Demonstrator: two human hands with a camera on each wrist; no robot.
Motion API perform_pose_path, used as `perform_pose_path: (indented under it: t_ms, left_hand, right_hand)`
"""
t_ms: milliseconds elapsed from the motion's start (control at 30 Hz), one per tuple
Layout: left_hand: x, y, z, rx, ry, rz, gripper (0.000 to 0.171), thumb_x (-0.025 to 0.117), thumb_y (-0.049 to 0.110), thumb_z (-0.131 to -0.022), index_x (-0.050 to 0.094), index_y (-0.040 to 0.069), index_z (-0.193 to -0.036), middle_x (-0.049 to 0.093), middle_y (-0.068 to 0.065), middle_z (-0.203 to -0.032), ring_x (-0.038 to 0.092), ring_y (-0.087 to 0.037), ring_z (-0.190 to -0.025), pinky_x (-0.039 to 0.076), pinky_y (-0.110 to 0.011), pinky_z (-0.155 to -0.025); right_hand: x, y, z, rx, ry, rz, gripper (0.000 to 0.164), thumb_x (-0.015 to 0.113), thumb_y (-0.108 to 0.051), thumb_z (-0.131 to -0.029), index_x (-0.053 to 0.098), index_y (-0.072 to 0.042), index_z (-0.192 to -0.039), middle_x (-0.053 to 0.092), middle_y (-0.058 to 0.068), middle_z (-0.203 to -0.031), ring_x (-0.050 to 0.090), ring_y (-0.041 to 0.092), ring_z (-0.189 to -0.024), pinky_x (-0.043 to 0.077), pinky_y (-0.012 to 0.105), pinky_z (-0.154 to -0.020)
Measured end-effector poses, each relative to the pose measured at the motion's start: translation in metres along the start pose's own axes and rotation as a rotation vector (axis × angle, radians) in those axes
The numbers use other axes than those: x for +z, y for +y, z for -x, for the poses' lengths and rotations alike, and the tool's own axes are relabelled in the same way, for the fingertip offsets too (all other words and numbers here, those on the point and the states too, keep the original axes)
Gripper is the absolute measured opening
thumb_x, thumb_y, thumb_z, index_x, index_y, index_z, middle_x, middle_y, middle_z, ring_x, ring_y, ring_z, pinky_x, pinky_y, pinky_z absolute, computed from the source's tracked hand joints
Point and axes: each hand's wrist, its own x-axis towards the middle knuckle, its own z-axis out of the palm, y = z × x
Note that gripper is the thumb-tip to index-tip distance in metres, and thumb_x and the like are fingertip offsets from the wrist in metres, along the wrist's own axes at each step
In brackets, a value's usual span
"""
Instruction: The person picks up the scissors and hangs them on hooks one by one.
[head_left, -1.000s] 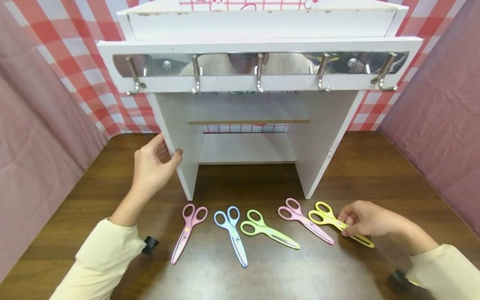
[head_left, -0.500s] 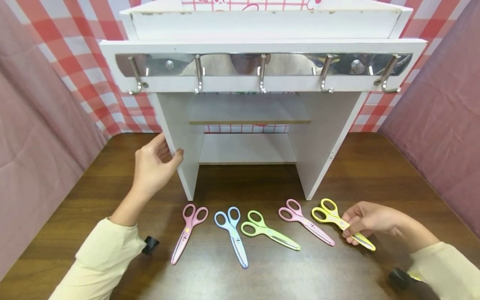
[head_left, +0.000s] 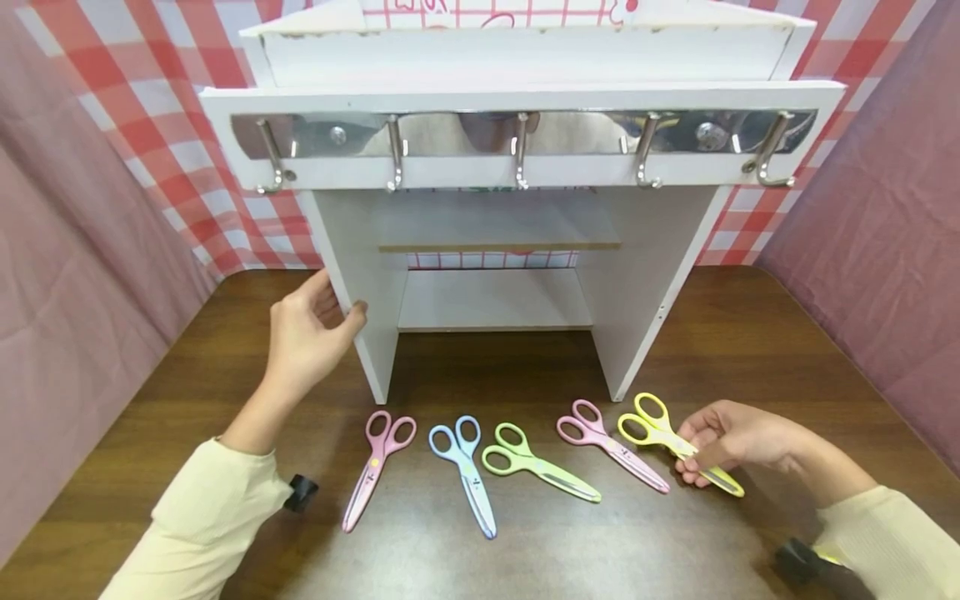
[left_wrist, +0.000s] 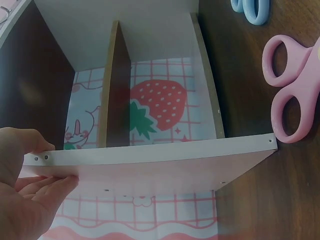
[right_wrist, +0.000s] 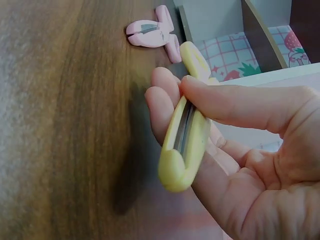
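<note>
My right hand (head_left: 738, 437) pinches a pair of yellow scissors (head_left: 651, 423) by the blades, between thumb and fingers. In the right wrist view the yellow scissors (right_wrist: 187, 145) are off the tabletop, a shadow below them. My left hand (head_left: 303, 333) grips the front edge of the left side panel of a white shelf rack (head_left: 495, 171), thumb on the inner side. On the table in front of the rack lie pink scissors (head_left: 375, 467), blue scissors (head_left: 467, 471), green scissors (head_left: 540, 467) and a second pink pair (head_left: 611, 446), all closed.
A metal strip with several hooks (head_left: 520, 150) runs across the rack's upper front. Inside are two shelves, the lower shelf (head_left: 491, 298) near the wooden table (head_left: 187, 375). A red checked cloth (head_left: 172, 125) hangs behind, with pink curtains (head_left: 67, 250) at the sides.
My right hand has curled its fingers under the yellow scissors and lifted them slightly off the table. The left hand keeps its grip on the side panel.
</note>
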Motion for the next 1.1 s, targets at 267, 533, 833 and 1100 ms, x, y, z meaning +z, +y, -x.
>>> perform_pose_path:
  t_ms: [267,533,833,1100]
  left_hand:
    - [0.0,0.0,0.0,-0.004,-0.002,-0.008,0.036,0.062,-0.004,-0.079,0.062,-0.009,-0.115,0.07,-0.029,-0.102,0.07,-0.038,-0.097,0.052,-0.001,-0.077]
    - [0.001,-0.001,0.0,-0.007,-0.003,-0.013,0.035,0.062,-0.004,-0.079,0.062,-0.01,-0.114,0.07,-0.03,-0.102,0.07,-0.039,-0.097,0.054,-0.005,-0.079]
    - [0.0,-0.001,0.0,-0.003,-0.005,-0.011,0.036,0.062,-0.003,-0.08,0.061,-0.009,-0.115,0.07,-0.029,-0.103,0.07,-0.038,-0.098,0.055,-0.008,-0.079]
    - [0.0,-0.001,0.001,-0.005,0.005,-0.016,0.035,0.063,-0.003,-0.079,0.062,-0.009,-0.114,0.07,-0.029,-0.102,0.07,-0.038,-0.097,0.054,-0.005,-0.078]
  right_hand:
    - [0.002,-0.006,-0.001,-0.02,0.028,0.059,0.02,0.059,0.005,-0.085,0.055,0.016,-0.101,0.074,0.003,-0.088,0.072,0.011,-0.08,0.064,0.024,-0.074]
    - [0.006,-0.015,-0.001,-0.04,0.028,0.074,0.016,0.058,0.006,-0.085,0.055,0.011,-0.1,0.074,0.003,-0.088,0.071,0.011,-0.08,0.065,0.026,-0.075]
    - [0.009,-0.022,-0.002,-0.072,0.027,0.102,0.014,0.058,0.006,-0.086,0.056,0.009,-0.1,0.074,0.002,-0.088,0.071,0.011,-0.08,0.065,0.028,-0.074]
    - [0.012,-0.027,-0.001,-0.091,0.033,0.135,0.014,0.058,0.006,-0.087,0.055,0.01,-0.1,0.074,0.001,-0.089,0.071,0.01,-0.08,0.065,0.027,-0.074]
